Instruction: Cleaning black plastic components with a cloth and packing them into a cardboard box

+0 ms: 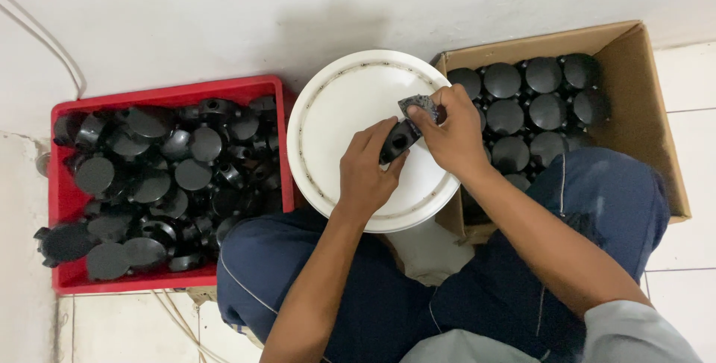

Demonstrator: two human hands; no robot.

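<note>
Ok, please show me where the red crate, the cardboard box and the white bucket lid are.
red crate (165, 96): head view, on its far rim.
cardboard box (656, 102): head view, on its right inner wall.
white bucket lid (335, 117): head view, on its bare top left of the hands.

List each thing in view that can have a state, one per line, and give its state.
Left hand: closed around a black round part, held over the bucket lid.
Right hand: pinching a small grey pad against that part.
White bucket lid: on the bucket, flat.
Red crate: open, heaped with jumbled black parts.
Cardboard box: flaps open, black parts in neat rows.
</note>
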